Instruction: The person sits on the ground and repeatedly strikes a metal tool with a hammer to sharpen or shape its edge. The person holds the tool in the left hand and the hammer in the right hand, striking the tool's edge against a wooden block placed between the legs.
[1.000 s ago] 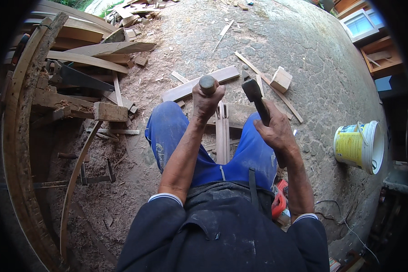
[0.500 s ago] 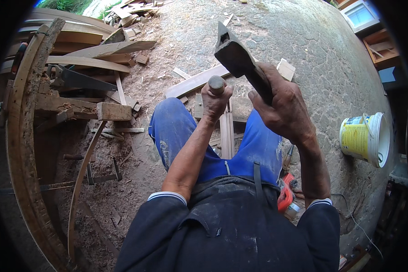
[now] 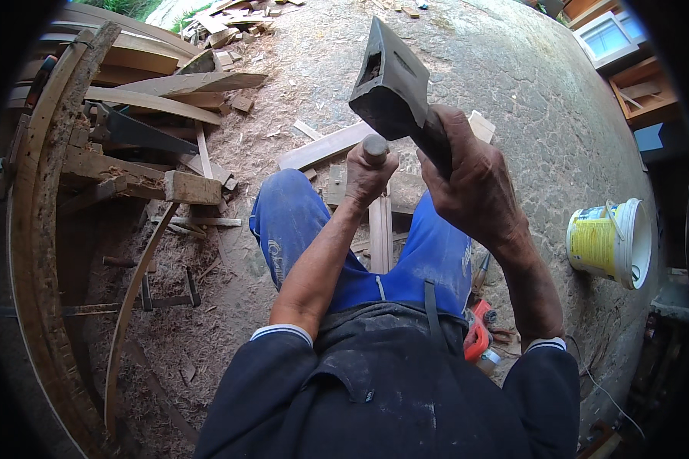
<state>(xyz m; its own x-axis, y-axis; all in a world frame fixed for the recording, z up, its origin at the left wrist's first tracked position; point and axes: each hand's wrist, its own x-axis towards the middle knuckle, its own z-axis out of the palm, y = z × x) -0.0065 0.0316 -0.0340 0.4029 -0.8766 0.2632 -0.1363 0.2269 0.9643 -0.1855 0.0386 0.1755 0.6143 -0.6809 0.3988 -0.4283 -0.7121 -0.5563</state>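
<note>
Upright in my closed left hand point(image 3: 369, 177) is a chisel point(image 3: 374, 150) with a round wooden handle. Only the butt of the handle shows above my fist; the blade is hidden beneath it. My right hand point(image 3: 478, 180) grips the short dark handle of a hatchet point(image 3: 393, 80). Its heavy, wedge-shaped dark head is raised just above and beyond the chisel, apart from it. Between my blue-trousered knees lies a narrow, pale wooden piece point(image 3: 380, 237), partly covered by my left hand and forearm.
A flat board point(image 3: 325, 147) lies past my knees on the stone floor. To the left are a bench timber point(image 3: 194, 188), a handsaw point(image 3: 142, 131) and long curved planks point(image 3: 42, 252). A white and yellow bucket point(image 3: 601, 241) lies tipped at right; a red tool point(image 3: 478, 333) sits by my right hip.
The hatchet has tilted, so its head shows larger and higher, with its top turned into view. My left hand and the chisel have shifted slightly right.
</note>
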